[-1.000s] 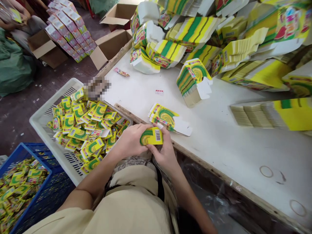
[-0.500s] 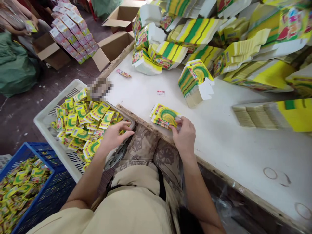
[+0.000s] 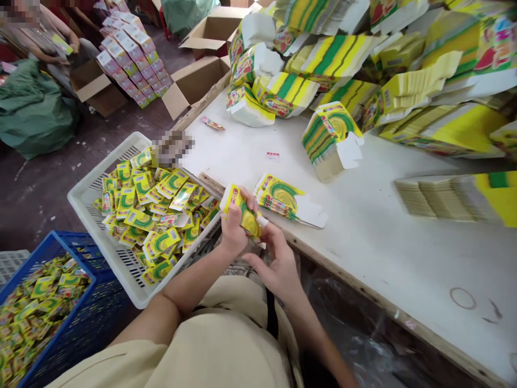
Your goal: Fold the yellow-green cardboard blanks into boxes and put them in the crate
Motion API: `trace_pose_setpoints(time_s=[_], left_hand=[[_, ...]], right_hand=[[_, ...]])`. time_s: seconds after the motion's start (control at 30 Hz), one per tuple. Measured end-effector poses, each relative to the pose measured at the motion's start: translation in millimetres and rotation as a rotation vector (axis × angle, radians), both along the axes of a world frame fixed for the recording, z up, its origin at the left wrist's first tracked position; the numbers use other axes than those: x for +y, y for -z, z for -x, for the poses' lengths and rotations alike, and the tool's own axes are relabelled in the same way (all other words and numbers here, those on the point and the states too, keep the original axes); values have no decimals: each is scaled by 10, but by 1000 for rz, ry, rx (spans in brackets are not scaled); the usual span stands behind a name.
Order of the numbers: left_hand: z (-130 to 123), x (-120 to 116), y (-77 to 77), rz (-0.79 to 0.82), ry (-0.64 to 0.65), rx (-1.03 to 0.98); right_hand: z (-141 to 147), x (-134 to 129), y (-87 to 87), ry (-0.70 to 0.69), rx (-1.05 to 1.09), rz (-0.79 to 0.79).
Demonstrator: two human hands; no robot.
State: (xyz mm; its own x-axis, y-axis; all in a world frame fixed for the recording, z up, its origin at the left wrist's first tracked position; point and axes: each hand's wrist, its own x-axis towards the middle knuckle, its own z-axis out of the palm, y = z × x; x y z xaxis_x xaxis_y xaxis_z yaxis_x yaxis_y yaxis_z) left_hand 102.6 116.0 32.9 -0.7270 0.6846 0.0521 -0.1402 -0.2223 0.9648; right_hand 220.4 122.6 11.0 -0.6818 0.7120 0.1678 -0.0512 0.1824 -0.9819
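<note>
A small yellow-green box [image 3: 249, 220] is held in front of my lap, just off the table edge. My left hand [image 3: 236, 229] is closed round its left part, with the thumb across the front. At its lower right end, my right hand [image 3: 280, 264] touches the box with bent fingers, the thumb apart below. On the white table [image 3: 363, 237] beside the hands lies a short stack of flat yellow cartons [image 3: 278, 196] with white flaps. The white crate [image 3: 141, 299] to the left holds many filled yellow packs [image 3: 161, 242].
Piles of folded cartons [image 3: 335, 56] cover the table's far side, with a bundle [image 3: 333, 134] nearer. A blue crate [image 3: 91, 269] of packs stands at lower left. Open cardboard boxes [image 3: 194, 81], stacked pink boxes [image 3: 133, 54], a green sack [image 3: 34, 110] and a seated person [image 3: 60, 40] are beyond.
My left hand has moved right from above the white crate and closed on a box. My right hand has come off the stack towards my lap with it. The view has shifted slightly.
</note>
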Motion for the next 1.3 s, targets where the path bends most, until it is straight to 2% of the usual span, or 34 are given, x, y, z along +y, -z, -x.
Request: trace_pose_setpoints(time_s=[0.07, 0.23, 0.3, 0.37, 0.47, 0.6, 0.67, 0.73, 0.77, 0.83, 0.9, 0.93, 0.97, 1.03, 1.1, 1.13, 1.2, 1.3], left_hand=[[17, -17, 36, 72, 11, 53], [25, -136, 123, 118, 218, 111], [53, -169, 142, 165, 226, 117], [132, -198, 130, 223, 222, 132], [353, -264, -11, 249, 355, 216], [615, -363, -333, 274, 558, 481], [604, -378, -405, 375, 629, 677], [498, -367, -370, 488, 701, 788], [425, -358, -322, 536, 719, 796], [281, -348, -208, 591, 717, 777], [167, -358, -108, 573, 686, 790], [125, -368, -70, 537, 685, 816], [92, -380, -39, 493, 695, 843], [48, -398, 1, 408, 725, 896], [29, -405, 21, 354, 736, 957], [27, -406, 24, 343, 733, 978], [40, -402, 24, 353, 726, 998], [82, -392, 39, 426, 744, 977]], right_hand=[[9, 23, 35, 25, -57, -32], [-128, 229, 72, 219, -96, -4], [-201, 303, 57, 294, -101, -49], [-260, 359, 38, 310, -97, -110], [-338, 436, 22, 308, -89, -278], [-411, 499, 10, 309, -162, -643], [-403, 462, -3, 227, -160, -773], [-367, 380, -21, 145, -124, -818], [-345, 332, -30, 146, -107, -797], [-302, 249, -42, 270, -71, -645], [-263, 198, -30, 430, -35, -378], [-244, 186, -10, 448, -9, -232], [-224, 181, 22, 407, 17, -88], [-184, 185, 116, 218, 66, 162], [-153, 199, 228, 47, 99, 335], [-142, 207, 279, 5, 99, 380], [-133, 216, 346, 6, 90, 383], [-145, 198, 328, 69, 89, 221]])
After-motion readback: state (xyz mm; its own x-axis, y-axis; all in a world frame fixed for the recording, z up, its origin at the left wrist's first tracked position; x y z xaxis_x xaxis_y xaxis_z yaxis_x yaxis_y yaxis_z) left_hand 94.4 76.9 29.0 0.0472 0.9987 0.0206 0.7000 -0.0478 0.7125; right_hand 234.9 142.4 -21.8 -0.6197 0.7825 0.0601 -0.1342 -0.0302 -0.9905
